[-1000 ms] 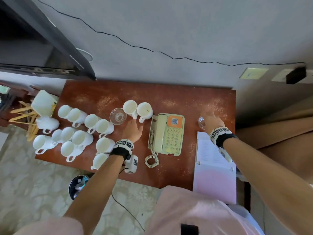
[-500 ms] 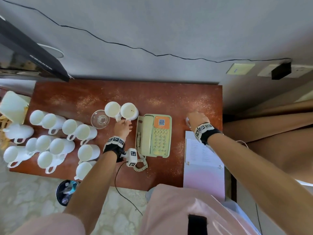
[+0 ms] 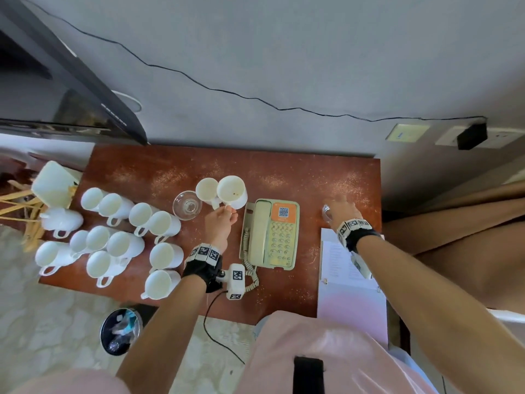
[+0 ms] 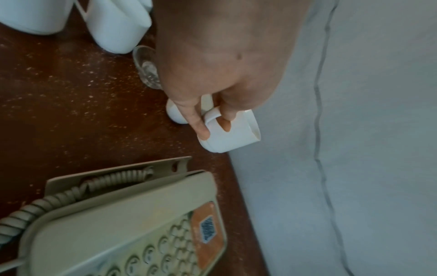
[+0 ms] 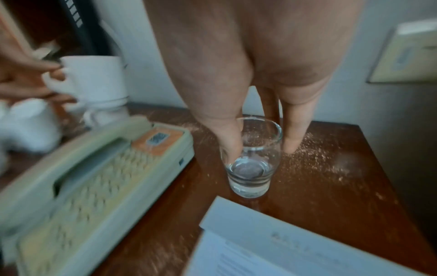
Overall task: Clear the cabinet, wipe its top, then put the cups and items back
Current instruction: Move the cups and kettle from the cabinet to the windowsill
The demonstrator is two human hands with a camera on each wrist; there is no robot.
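My left hand (image 3: 220, 223) grasps the white ceramic mug (image 3: 232, 192) by its handle; my right hand (image 5: 255, 78) pinches the clear drinking glass (image 5: 250, 166) on the dusty reddish-brown wooden counter (image 3: 284, 169).

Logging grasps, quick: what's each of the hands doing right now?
Left hand: fingers hooked through the white ceramic mug's handle, holding it.
Right hand: pinching the clear drinking glass.

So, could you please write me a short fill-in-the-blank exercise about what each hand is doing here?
1. The left hand grips a white cup by its ____.
2. The right hand pinches the rim of a clear ____.
3. Between the two hands sits a beige ____.
4. Pale dust speckles the cabinet top, so it is not yet ____.

Missing words: handle; glass; telephone; wiped
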